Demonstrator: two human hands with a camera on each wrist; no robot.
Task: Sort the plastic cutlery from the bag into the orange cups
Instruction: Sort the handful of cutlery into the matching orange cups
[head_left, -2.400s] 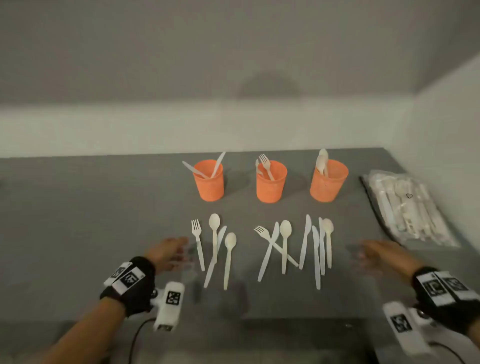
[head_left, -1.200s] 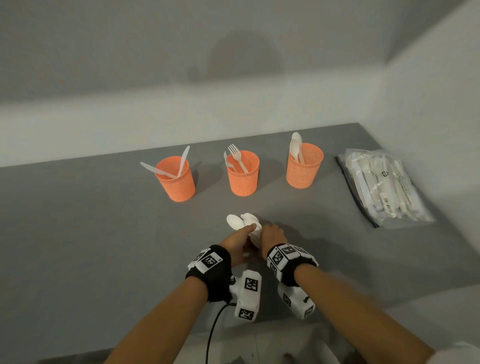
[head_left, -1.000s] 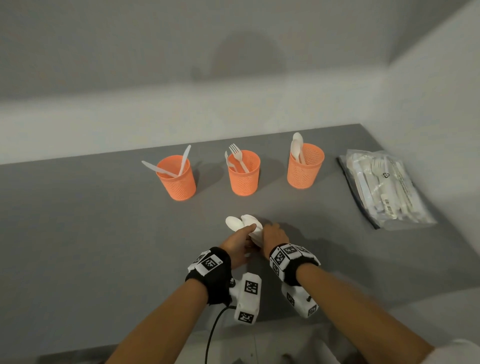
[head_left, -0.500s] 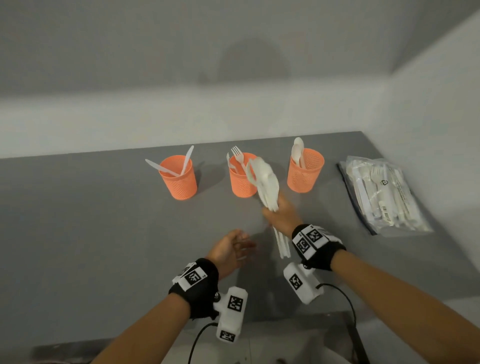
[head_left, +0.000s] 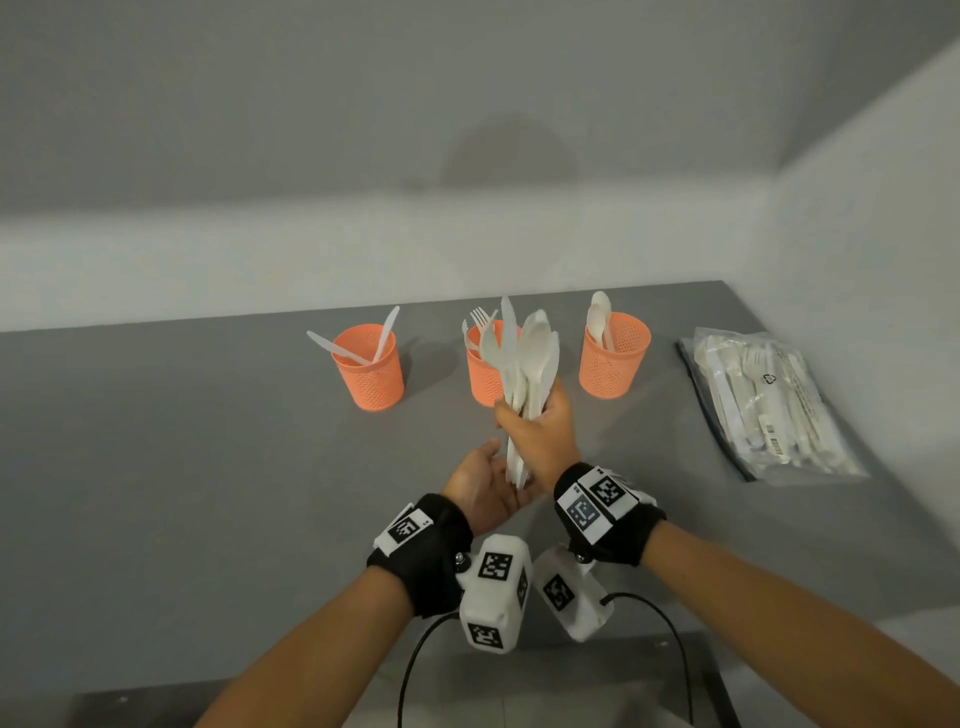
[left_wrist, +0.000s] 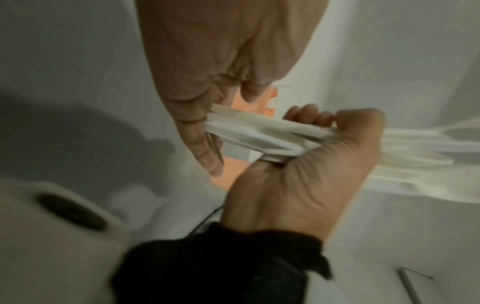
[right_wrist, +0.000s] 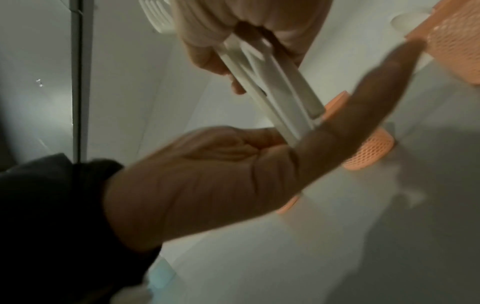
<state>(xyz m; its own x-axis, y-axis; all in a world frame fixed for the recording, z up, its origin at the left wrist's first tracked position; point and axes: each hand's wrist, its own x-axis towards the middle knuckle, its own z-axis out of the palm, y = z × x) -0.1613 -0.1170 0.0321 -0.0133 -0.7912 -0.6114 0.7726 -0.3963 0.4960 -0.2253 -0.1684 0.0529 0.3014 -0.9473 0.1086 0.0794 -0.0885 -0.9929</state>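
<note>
head view looking down from above; wrist views in close, all sharing the cutlery bundle (head_left: 524, 374).

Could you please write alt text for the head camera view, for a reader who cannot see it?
The right hand holds a bunch of white plastic cutlery upright, with the open left hand touching the handle ends. Behind stand three orange mesh cups on a grey table.

In the blurred left wrist view, the right hand (left_wrist: 298, 181) gripped a bundle of white plastic cutlery handles (left_wrist: 259, 135), whose ends met the straight fingers of the left hand (left_wrist: 207, 61), with an orange mesh cup (left_wrist: 259, 102) behind.
</note>
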